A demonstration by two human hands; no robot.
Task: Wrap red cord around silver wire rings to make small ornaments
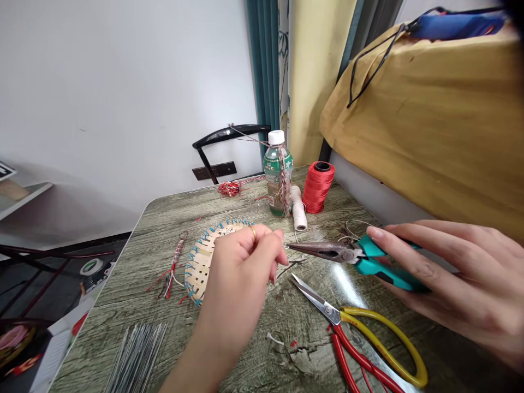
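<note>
My right hand [454, 278] is wrapped round the teal handles of long-nose pliers [327, 251], whose jaws point left and look closed. At their tip, my left hand [249, 262] pinches a thin pale strand [286, 246]; whether it is wire or thread I cannot tell. Partly hidden behind my left hand lies a round woven disc [200, 262] with blue stitching round its rim. Below the pliers, scissors [327, 310] lie with blades nearly together, one handle yellow and one red.
A green-labelled bottle [272, 174] with a braided cord, a white thread spool [299, 213] and a red thread spool [318, 188] stand or lie at the back. Thin metal wires [137, 355] lie front left. A red-white braid [176, 262] and a red tangle [230, 188] rest on the table [245, 349].
</note>
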